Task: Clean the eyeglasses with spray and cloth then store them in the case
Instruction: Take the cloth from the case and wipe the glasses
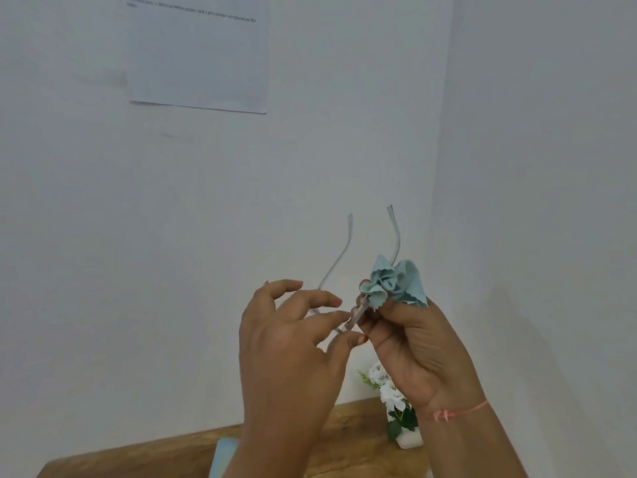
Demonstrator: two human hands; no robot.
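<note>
You held the clear-framed eyeglasses (348,319) up before the white wall, temples open and pointing up and away. Your right hand (417,350) pinched the bunched pale-blue cloth (396,284) against one lens; your left hand (289,343) gripped the frame by thumb and fingertip, other fingers spread. Wiping looked underway; casing remained.

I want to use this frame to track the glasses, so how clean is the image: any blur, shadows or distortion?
Head view: light is soft and even, no glare; the clear eyeglasses are faint against the white wall; both hands, left and right, look slightly soft; a pale shadow falls on the wall at right; text on the wall paper is unreadably blurred; wide-angle bends the wall corner.
</note>
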